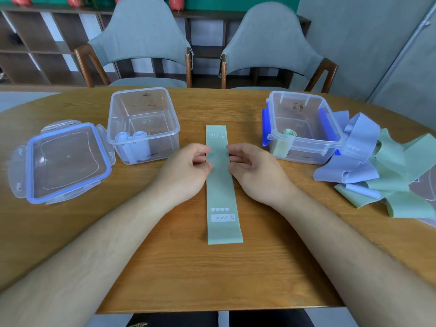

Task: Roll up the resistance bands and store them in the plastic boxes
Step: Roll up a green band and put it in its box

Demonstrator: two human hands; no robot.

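- The green band (223,194) lies flat on the bench (165,267), straight ahead of the person. Its long axis runs directly away from them. The end printed "HEAVY" is nearest and the end printed "30 LB" is farthest.
- The band is fully unrolled, with no turn started at either end, so I judge the step in hand to be squaring the strip up before rolling.
- The left hand (186,168) has curled fingers and pinches the band's left edge, a little beyond the strip's middle.
- The right hand (256,171) mirrors it, with curled fingers nipping the right edge directly opposite.
- The next move probably calls for both hands to go to one short end, fold a tight first turn and roll along the long axis. The edges need to stay flush so the coil does not telescope.
- To the left, beyond the hands, a clear lid (63,161) with a blue seal lies flat just beside the left box (162,142). That box stands open and holds rolled blue bands (138,143) in its near corner.
- The right box (306,147), with blue clips, holds one rolled green band (289,132). By colour, this strip likely belongs there.
- A pile of loose bands (382,175), blue and green, lies against the right box's right side, so much of the task remains.
- Two grey chairs (141,43) stand behind the bench.
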